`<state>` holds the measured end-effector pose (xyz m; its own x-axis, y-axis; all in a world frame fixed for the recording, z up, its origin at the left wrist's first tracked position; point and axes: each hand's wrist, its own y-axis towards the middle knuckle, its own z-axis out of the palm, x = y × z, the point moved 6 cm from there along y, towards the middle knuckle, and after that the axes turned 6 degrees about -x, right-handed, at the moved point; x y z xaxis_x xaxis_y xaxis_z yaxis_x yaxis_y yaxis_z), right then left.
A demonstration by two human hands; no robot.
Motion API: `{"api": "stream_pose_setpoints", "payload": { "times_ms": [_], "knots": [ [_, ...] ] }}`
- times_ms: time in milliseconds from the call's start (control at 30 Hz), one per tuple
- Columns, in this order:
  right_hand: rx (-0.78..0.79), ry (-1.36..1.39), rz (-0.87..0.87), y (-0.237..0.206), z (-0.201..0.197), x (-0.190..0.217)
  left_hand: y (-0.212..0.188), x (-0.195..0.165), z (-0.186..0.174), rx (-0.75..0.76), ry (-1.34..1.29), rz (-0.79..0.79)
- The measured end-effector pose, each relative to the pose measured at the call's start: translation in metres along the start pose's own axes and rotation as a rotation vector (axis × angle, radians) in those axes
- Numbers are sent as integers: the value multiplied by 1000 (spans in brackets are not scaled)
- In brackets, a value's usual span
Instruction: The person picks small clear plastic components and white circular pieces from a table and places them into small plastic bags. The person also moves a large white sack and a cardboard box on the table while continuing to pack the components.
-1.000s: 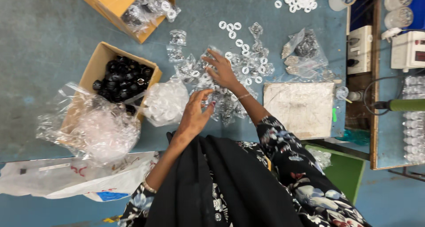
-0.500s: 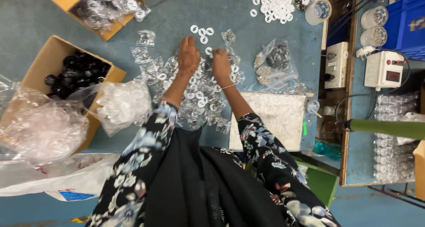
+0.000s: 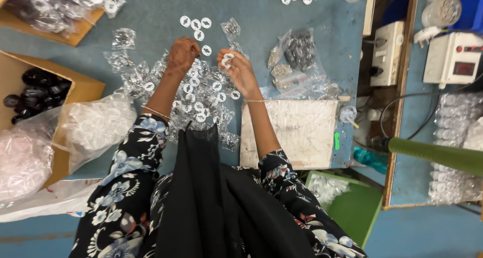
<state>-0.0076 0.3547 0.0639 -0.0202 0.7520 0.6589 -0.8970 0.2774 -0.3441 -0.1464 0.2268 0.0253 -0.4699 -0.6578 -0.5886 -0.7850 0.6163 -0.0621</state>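
My left hand [image 3: 182, 54] rests fingers-down on a heap of small clear plastic packets with white rings [image 3: 198, 94] spread over the blue table [image 3: 151, 16]; I cannot tell what it grips. My right hand [image 3: 240, 72] is raised just right of it, fingers pinched on a white ring [image 3: 227, 59]. Loose white rings [image 3: 197, 26] lie just beyond both hands.
A cardboard box of black caps [image 3: 32, 89] and clear plastic bags [image 3: 93, 124] sit at left. Another box of packets [image 3: 55, 9] is at top left. A bag of dark parts [image 3: 302, 54], a white slab [image 3: 297, 132], white electrical units [image 3: 453, 56] and a green bin [image 3: 352, 207] are at right.
My left hand went from the near edge of the heap up to its far side beside my right hand. My right hand has lifted with a white ring.
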Motion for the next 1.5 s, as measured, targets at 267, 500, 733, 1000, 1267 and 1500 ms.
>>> {"api": "stream_pose_setpoints", "payload": {
  "times_ms": [267, 500, 733, 1000, 1267, 1500],
  "knots": [
    [-239, -20, 133, -80, -60, -47, -11, -18, 3, -362, 204, 320],
    [-540, -271, 15, -146, -173, -29, -16, -126, 72, 72, -812, 130],
    [-815, -706, -686, -159, -205, 85, -50, -245, 106, 149, -595, 376],
    [-698, -676, -71, -108, -188, 94, -46, -250, 127, -36, -132, 433],
    [-1057, -1233, -728, -147, -160, 127, -44, -243, 104, 111, -126, 210],
    [-734, -793, -174, -111, -157, 103, -49, -250, 85, -15, -229, 281]
  ]
}}
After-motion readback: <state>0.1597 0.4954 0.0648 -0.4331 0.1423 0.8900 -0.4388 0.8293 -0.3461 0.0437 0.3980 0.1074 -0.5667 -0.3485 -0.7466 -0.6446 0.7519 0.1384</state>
